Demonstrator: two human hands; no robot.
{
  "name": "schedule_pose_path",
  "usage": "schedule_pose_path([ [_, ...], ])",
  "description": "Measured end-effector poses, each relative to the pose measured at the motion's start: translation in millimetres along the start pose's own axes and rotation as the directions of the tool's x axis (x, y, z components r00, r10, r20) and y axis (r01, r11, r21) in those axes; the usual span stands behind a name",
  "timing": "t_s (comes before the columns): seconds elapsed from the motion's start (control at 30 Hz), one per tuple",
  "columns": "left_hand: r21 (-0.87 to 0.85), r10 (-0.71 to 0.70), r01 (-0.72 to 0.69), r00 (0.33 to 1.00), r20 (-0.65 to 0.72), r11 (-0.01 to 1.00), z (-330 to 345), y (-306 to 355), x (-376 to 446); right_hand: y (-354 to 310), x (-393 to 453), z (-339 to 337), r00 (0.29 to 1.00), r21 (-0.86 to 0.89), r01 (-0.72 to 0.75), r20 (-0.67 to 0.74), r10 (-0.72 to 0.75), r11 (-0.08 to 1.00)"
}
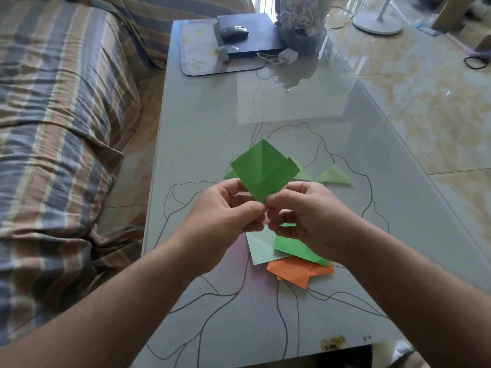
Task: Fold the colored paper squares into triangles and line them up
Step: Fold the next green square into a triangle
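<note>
Both hands, left hand and right hand, pinch the green paper at its near corner above the table, mid-fold I'd say, folded triangles just beyond, unfolded squares beneath, next matching corners.

a home living room: sofa, coffee table.

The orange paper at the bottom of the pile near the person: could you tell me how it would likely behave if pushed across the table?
The orange paper looks thin and creased, so it is probably light and floppy. The table is glossy, so it would likely slide easily. It lies under the green sheet and pale sheet, which may shift with it.
</note>
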State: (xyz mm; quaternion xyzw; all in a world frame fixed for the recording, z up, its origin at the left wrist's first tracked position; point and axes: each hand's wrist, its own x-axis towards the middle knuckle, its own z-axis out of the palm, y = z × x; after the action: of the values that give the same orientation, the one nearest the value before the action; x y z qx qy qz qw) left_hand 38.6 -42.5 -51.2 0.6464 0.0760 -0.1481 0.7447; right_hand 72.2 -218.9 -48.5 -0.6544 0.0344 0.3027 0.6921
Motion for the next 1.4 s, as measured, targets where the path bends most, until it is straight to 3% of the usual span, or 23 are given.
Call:
schedule_pose_path([
  [0.3, -0.124, -0.046, 0.043, 0.999, -0.022, 0.991, 2.8, -5.4, 3.6, 2.8, 1.4, 0.8, 0.997, -0.029, 0.044, -0.060, -0.046, 0.999],
  [0.63, -0.117, -0.033, 0.028, 0.998, -0.046, 0.993, 3.2, -2.1, 2.7, -0.4, 0.7, -1.4, 1.000, 0.007, -0.008, -0.016, 0.008, 1.000],
  [0.93, -0.105, -0.034, 0.028, 0.997, -0.065, 0.994, 1.9, -1.7, 3.8, -3.5, 3.3, -2.9, 0.996, 0.013, 0.002, -0.086, -0.001, 1.000],
  [1.4, -0.107, -0.033, 0.020, 0.991, -0.127, 0.994, -1.1, 1.7, 7.1, -11.7, 2.3, -13.4, 0.998, 0.023, -0.009, -0.060, 0.010, 1.000],
])
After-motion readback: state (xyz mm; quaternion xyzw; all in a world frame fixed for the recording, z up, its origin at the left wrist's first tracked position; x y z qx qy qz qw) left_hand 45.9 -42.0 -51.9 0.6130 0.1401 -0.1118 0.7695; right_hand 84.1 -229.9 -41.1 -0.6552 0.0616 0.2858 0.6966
